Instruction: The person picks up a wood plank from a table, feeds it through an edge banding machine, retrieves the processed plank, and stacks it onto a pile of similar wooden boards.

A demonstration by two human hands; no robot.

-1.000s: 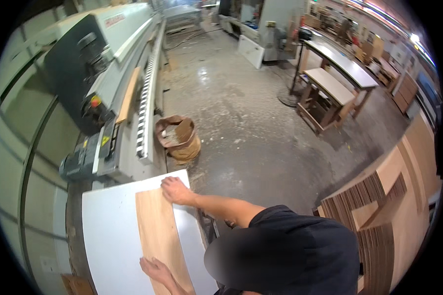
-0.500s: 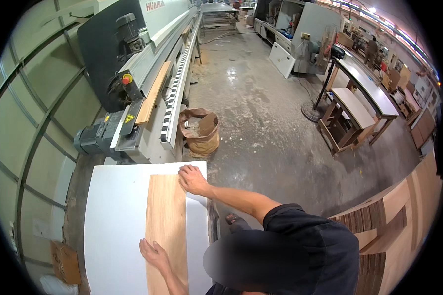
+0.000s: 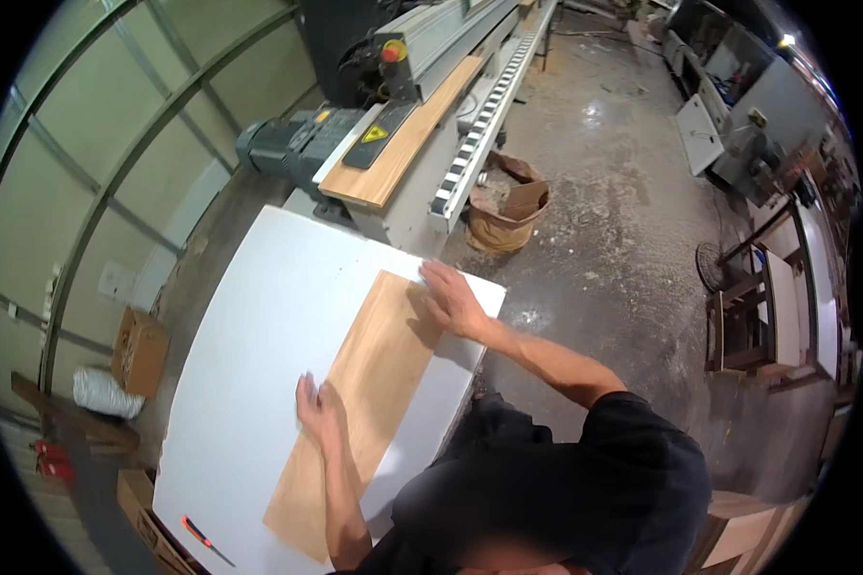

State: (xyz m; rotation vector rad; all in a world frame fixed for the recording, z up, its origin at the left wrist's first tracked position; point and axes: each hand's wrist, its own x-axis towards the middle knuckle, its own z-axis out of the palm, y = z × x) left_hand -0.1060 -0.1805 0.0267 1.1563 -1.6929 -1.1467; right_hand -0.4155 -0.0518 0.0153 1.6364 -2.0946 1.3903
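A flat, light-brown wood-grain board [image 3: 379, 359] lies slantwise on a white-topped table [image 3: 249, 307]. At its far right corner is my right hand [image 3: 455, 305], fingers stretched out and thumb apart. My left hand [image 3: 320, 414] is at the board's left long edge, its fingers up and the thumb spread; it does not grip the board. Whether either palm presses on the wood I cannot tell. Beyond the table, a second wood-grain board [image 3: 422, 129] rests on the end of a long machine [image 3: 422, 57], its near end sticking out toward me.
An orange-handled slim tool [image 3: 198, 530] lies at the table's near left corner. A brown sack [image 3: 504, 225] of scraps stands beside the machine's striped rail [image 3: 484, 125]. Cardboard boxes [image 3: 140, 350] sit along the left wall. Workbenches [image 3: 786, 297] stand at the right.
My view has turned left, bringing the orange-handled tool into sight. The board on the machine has come farther out toward me. My hands stay by the table board's edges.
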